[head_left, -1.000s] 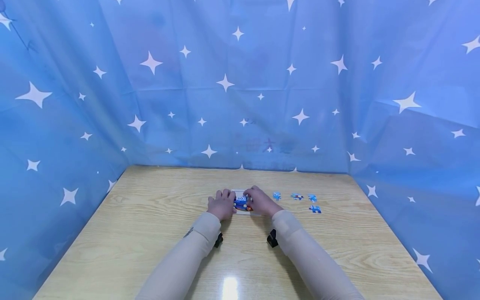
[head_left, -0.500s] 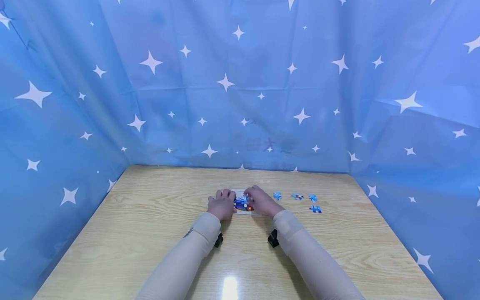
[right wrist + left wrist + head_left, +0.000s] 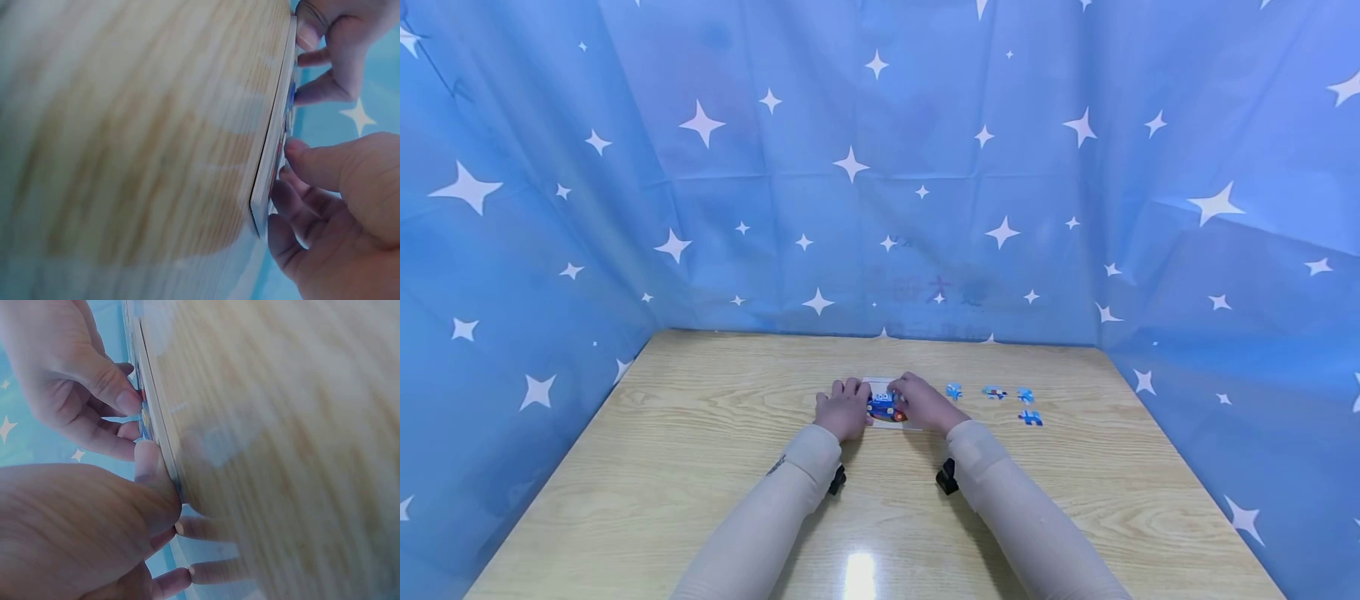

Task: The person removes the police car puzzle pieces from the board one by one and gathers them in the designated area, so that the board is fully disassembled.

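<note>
Table [image 3: 700, 467]: glossy, wood-grained. Thin rectangular puzzle board [image 3: 878, 385] lies flat toward its far edge — pale rim, blue cartoon vehicle [image 3: 881, 407]. Left hand [image 3: 842, 410] grips the board's left end; right hand [image 3: 921, 402] hides part of the right side, bent fingers touching the printed face — whether they pinch anything, cannot tell. Four loose knobbed pieces [image 3: 1031, 418] lie to the right; starred blue curtain [image 3: 880, 208] behind.

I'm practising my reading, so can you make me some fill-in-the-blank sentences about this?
1. The blue curtain has white ____ all over it.
2. The puzzle board is ____ the left hand and the right hand.
3. The loose puzzle pieces are nearer to the person's ____ hand.

Missing words: stars; between; right.
</note>
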{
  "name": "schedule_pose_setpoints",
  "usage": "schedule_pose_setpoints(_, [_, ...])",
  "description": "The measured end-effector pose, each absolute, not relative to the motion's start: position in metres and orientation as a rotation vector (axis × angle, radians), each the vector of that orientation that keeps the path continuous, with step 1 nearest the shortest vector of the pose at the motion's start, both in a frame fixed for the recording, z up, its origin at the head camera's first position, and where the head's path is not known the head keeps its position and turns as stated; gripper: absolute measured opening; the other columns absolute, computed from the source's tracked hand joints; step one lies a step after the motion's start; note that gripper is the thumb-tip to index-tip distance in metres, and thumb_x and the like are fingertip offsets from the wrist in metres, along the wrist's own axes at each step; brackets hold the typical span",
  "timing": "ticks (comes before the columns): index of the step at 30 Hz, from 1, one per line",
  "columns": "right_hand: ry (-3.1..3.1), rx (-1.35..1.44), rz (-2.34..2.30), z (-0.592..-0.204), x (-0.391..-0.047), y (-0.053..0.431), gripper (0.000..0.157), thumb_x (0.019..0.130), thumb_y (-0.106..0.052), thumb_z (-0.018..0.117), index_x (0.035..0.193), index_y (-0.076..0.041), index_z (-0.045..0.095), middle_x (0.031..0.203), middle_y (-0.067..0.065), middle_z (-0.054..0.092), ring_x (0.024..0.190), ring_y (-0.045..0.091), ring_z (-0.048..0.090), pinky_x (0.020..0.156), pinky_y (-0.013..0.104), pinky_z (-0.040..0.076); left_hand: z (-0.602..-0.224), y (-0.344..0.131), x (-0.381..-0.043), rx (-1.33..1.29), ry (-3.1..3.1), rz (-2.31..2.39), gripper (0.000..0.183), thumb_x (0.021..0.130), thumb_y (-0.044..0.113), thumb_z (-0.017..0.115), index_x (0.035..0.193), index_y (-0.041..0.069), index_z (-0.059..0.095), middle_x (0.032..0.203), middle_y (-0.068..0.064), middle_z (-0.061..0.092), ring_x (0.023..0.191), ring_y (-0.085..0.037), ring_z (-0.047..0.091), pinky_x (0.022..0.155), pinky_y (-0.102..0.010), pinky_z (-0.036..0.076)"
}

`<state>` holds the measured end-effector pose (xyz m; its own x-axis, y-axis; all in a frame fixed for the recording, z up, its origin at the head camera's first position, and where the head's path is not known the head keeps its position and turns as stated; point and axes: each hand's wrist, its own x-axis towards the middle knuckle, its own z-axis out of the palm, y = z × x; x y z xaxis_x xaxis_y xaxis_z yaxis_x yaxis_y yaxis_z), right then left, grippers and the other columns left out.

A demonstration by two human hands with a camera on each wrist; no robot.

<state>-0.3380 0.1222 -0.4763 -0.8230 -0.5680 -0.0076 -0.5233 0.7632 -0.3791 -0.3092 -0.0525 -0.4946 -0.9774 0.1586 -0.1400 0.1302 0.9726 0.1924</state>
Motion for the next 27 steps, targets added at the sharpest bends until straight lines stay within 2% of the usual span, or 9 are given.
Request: schedule_pose_setpoints(27, [2.818,-0.777,-0.603,-0.473,-0.335,0.129,0.033,0.101,-0.003,0.060,0.134,-0.004,0.062,0.112,0.007,0.058,0.105,0.023,0.061,0.095,0.041,0.051,-0.482,-0.052,-0.301,0.221,2.953,0.257,0.051,0.101,0.041,0.060,0.145,0.018,0.045,0.155,-0.007,0.035,0.136,-0.032,0.034,0.101,-0.057,0.036])
